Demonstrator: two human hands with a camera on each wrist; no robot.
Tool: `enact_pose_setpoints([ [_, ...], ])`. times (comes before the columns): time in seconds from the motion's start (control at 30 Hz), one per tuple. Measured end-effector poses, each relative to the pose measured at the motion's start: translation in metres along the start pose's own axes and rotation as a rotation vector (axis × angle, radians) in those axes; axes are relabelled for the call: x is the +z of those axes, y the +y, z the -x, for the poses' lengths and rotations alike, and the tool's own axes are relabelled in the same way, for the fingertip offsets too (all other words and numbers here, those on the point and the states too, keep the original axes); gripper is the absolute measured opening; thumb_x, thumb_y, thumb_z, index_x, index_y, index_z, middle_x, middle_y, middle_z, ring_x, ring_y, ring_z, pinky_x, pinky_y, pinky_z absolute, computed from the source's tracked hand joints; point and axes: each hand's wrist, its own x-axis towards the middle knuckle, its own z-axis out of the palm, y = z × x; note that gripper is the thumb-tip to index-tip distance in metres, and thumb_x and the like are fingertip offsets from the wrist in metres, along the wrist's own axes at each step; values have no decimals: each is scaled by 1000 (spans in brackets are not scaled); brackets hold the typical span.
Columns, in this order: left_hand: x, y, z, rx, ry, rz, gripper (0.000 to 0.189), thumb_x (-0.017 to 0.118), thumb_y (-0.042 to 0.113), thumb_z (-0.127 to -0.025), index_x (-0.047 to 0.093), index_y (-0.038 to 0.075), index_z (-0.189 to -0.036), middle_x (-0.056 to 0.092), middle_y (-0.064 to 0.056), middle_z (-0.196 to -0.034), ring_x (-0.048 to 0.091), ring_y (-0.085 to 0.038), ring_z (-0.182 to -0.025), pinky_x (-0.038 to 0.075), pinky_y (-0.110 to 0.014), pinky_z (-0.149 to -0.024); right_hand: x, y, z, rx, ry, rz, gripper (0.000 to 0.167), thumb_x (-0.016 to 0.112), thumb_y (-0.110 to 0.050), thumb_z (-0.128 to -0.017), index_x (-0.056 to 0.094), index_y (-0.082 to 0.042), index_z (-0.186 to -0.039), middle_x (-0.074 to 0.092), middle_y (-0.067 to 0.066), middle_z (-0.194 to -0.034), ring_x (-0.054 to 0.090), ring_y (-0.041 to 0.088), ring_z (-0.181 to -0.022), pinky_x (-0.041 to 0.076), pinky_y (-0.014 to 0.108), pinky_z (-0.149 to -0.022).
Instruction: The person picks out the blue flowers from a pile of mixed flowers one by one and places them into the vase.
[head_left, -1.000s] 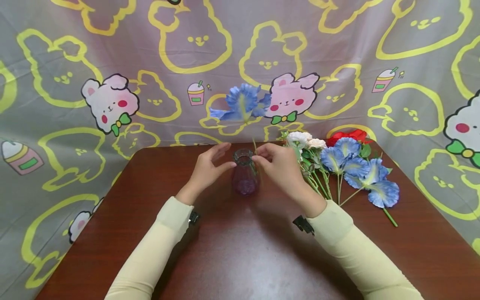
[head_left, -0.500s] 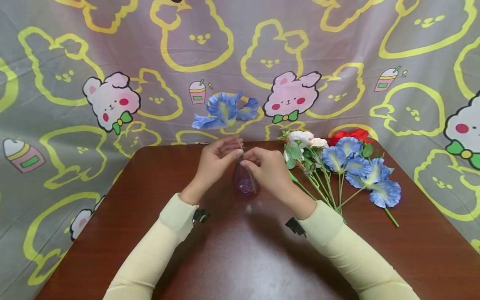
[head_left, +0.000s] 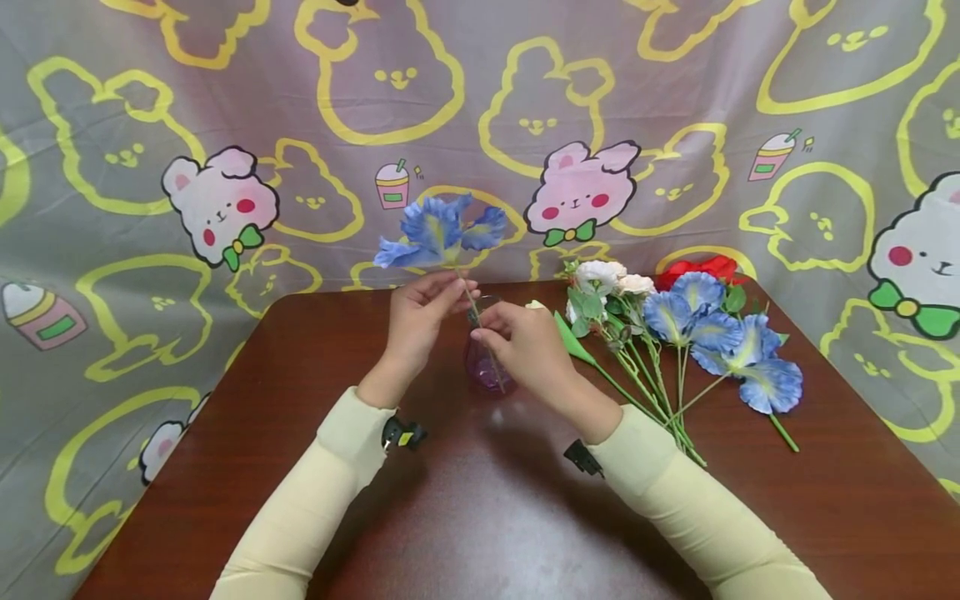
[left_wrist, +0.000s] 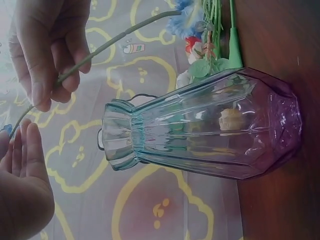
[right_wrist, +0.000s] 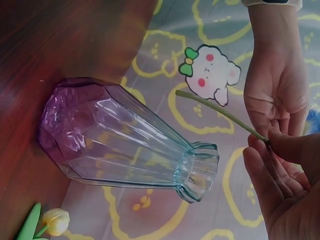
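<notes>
Head view: the blue flower (head_left: 435, 236) rises between both hands, long axis slanting from bloom, above the left hand (head_left: 412, 321), down past the right hand (head_left: 528, 342). The glass vase (head_left: 477, 367) stands upright beyond the hands; the right is nearer. Left wrist view: right fingers pinch the stem (left_wrist: 105, 46); left fingers are loosely extended, contact uncertain. Both hands sit above the vase's mouth. Right wrist view: the stem's free end projects below the right hand's pinch, apparently outside the vase.
</notes>
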Motion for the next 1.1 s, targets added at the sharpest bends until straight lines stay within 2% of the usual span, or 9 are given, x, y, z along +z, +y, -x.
enact_pose_setpoints([
  [0.23,-1,2,0,-34,20,21,25,60,-1,-95,60,-21,-110,73,-6,-90,71,-19,-85,57,-36,-78,1,-2,0,29,-20,8,13,79,-12,-83,71,-3,-88,72,4,-79,68,15,-70,55,31,-64],
  [0.57,-4,10,-7,-24,37,28,19,62,1,-94,65,-12,-107,73,-8,-91,71,-21,-86,57,-37,-78,-3,2,2,45,-16,-9,16,78,-17,-85,71,-3,-90,73,5,-83,69,15,-71,55,31,-65],
  [0.77,-6,23,-15,11,49,40,13,60,-1,-95,69,-5,-104,73,-6,-90,71,-20,-84,57,-34,-77,-9,11,5,81,1,5,21,78,-21,-84,71,-2,-92,73,8,-85,69,18,-73,56,32,-64],
  [0.93,-10,34,-25,69,65,111,14,59,-5,-94,66,-13,-104,73,-8,-88,71,-20,-82,57,-31,-74,-13,19,8,120,15,4,27,80,-22,-82,70,0,-95,73,11,-89,71,22,-78,57,35,-69],
  [1.0,-12,39,-28,95,73,145,13,58,-7,-94,68,-11,-101,73,-9,-87,71,-20,-81,57,-30,-74,-14,22,9,134,20,0,29,81,-22,-81,70,0,-96,73,12,-91,71,23,-80,56,36,-72],
  [1.1,-15,46,-34,134,82,168,16,58,-7,-94,73,0,-95,72,-9,-86,70,-19,-80,57,-29,-73,-15,27,10,155,22,-4,32,81,-22,-81,69,1,-99,73,13,-93,70,25,-82,56,37,-75],
])
